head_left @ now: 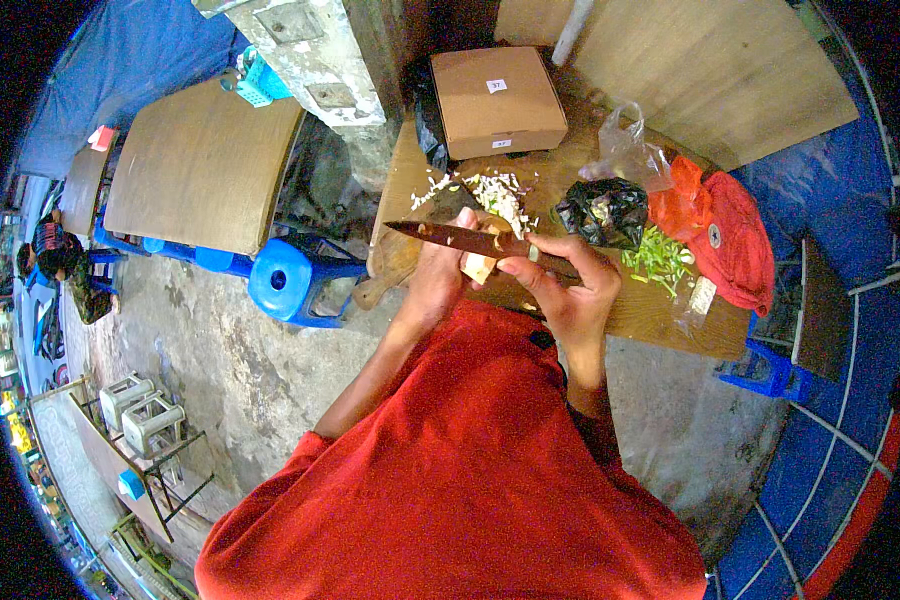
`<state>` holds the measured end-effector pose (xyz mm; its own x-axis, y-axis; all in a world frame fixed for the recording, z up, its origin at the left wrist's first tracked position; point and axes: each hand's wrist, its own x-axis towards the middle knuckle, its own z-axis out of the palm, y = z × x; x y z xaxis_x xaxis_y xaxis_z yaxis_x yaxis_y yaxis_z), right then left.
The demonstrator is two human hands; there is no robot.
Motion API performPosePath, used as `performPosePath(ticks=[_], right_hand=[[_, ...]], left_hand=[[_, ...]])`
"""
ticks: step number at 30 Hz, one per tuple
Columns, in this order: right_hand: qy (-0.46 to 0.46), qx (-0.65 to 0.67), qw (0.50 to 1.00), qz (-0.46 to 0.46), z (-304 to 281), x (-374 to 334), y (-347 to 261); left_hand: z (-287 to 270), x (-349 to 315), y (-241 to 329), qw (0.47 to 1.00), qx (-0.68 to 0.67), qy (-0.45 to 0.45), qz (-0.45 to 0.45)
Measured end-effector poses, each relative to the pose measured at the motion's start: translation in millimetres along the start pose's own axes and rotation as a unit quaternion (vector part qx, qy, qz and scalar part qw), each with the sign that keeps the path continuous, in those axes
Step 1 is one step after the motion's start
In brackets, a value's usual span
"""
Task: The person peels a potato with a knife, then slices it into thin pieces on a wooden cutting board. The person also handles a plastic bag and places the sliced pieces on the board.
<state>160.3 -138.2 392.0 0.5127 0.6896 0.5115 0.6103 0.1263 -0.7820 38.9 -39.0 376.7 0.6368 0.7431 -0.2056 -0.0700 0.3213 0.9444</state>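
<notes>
My right hand (577, 288) is closed around the handle end of a long knife (440, 235). Its dark blade points left, with small bits stuck to it. Beneath the blade, my left hand (438, 275) grips a pale yellow-orange chunk of food (478, 267) whose kind I cannot make out; the knife partly hides it. Both hands are above a wooden chopping board (398, 262) at the table's near left edge. Finely chopped white pieces (500, 192) lie just beyond the blade.
On the wooden table (660, 325) are a cardboard box (495, 100), a black plastic bag (600, 213), chopped green pieces (655, 258), an orange bag (682, 195) and a red cloth item (738, 240). A blue stool (295, 283) stands to the left, near another table (200, 165).
</notes>
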Motion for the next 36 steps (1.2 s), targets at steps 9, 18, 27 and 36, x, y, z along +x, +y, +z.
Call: performPosePath(ticks=[9, 18, 27, 36], right_hand=[[-0.003, -0.011, 1.000, 0.024, -8, 0, 4], [0.034, 0.000, 0.998, 0.054, -13, -3, 16], [0.060, 0.135, 0.970, 0.194, -18, -11, 26], [-0.084, 0.063, 0.983, 0.153, 2, -18, -3]], left_hand=[[0, 0, 9, 1.000, 0.008, 0.012, 0.004], [-1, 4, 3, 0.999, 0.027, -0.005, -0.035], [4, 12, -2, 0.974, -0.196, -0.070, -0.090], [3, 13, 1, 0.954, -0.243, -0.008, -0.177]])
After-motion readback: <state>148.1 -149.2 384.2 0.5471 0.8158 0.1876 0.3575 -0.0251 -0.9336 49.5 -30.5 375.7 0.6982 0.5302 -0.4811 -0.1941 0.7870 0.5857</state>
